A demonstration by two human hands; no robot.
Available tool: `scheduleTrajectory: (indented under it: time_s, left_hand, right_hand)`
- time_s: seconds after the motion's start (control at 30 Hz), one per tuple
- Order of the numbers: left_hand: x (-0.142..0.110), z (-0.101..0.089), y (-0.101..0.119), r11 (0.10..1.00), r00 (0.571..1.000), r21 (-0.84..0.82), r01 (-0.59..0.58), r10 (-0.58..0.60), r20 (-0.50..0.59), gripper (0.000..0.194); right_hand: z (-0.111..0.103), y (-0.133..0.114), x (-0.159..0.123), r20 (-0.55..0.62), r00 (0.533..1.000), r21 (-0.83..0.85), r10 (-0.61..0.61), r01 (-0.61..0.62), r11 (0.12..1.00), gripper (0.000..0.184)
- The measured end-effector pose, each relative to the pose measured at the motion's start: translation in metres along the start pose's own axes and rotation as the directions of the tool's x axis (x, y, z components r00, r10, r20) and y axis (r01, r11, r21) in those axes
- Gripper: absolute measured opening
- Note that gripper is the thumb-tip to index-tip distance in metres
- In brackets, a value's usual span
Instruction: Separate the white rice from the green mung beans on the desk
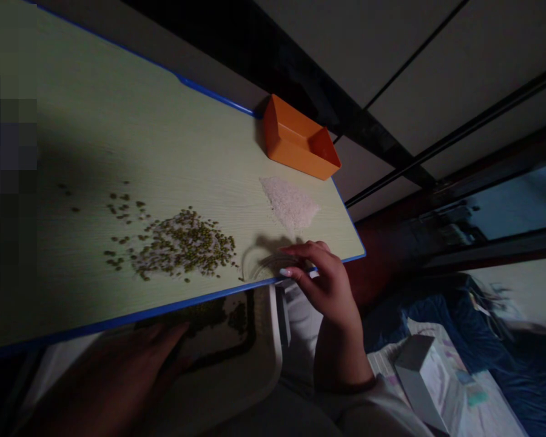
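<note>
My right hand (321, 274) is at the table's near edge, thumb and fingers closed on the rim of a clear round dish (264, 267). The dish is see-through and its full shape is hard to make out. To its left lies a heap of green beans mixed with white grains (186, 243), with loose beans scattered further left. A pile of white rice-like grains (291, 203) lies beyond my right hand. Below the table edge, my left hand (161, 346) is in deep shadow over a pale plastic bin (273, 346), fingers stretched and apart. Green beans (213, 315) show inside the bin.
An orange open box (300, 142) stands at the table's far right corner. The pale green table (164, 139) has a blue rim. A dark-trimmed cabinet (418, 91) is behind it. At lower right are a grey-white box (425, 376) and dark blue bedding (519, 376).
</note>
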State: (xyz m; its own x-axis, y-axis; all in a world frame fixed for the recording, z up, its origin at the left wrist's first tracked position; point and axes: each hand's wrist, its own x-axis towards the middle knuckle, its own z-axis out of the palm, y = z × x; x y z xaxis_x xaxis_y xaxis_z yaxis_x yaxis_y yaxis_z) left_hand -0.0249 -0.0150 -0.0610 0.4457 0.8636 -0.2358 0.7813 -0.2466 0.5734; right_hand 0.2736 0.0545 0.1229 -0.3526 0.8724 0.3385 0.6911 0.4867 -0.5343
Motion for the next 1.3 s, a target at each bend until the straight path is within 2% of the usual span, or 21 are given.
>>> scheduleTrajectory:
  time_s: [0.2, 0.47, 0.67, 0.87, 1.07, 1.3]
  left_hand:
    - [0.000, -0.008, 0.007, 0.997, 0.998, 0.077, 0.010, -0.014, 0.053, 0.051]
    - [0.000, -0.007, 0.007, 0.999, 1.000, 0.041, -0.006, 0.005, 0.020, 0.047]
    - [0.002, -0.012, 0.010, 0.999, 0.999, 0.047, -0.011, 0.009, 0.035, 0.048]
    - [0.002, -0.010, 0.009, 0.999, 1.000, 0.048, -0.009, 0.008, 0.026, 0.049]
    - [0.001, -0.005, 0.004, 0.998, 1.000, 0.055, -0.007, 0.006, 0.009, 0.050]
    - [0.000, -0.001, 0.001, 0.995, 0.999, 0.096, -0.035, 0.036, -0.005, 0.049]
  right_hand:
    - [0.003, 0.001, 0.001, -0.007, 1.000, -0.031, 0.009, -0.010, 0.999, 0.019]
    - [0.012, -0.004, 0.007, 0.018, 1.000, -0.037, 0.003, -0.002, 0.999, 0.017]
    - [0.009, -0.006, 0.008, 0.068, 0.997, 0.027, -0.041, 0.039, 0.999, 0.018]
    - [0.010, -0.007, 0.004, 0.001, 1.000, 0.042, 0.017, -0.017, 0.999, 0.019]
    - [0.017, -0.010, 0.003, -0.038, 0.998, -0.033, 0.056, -0.057, 0.998, 0.015]
    - [0.016, 0.003, 0.005, -0.120, 0.987, -0.085, 0.107, -0.117, 0.989, 0.015]
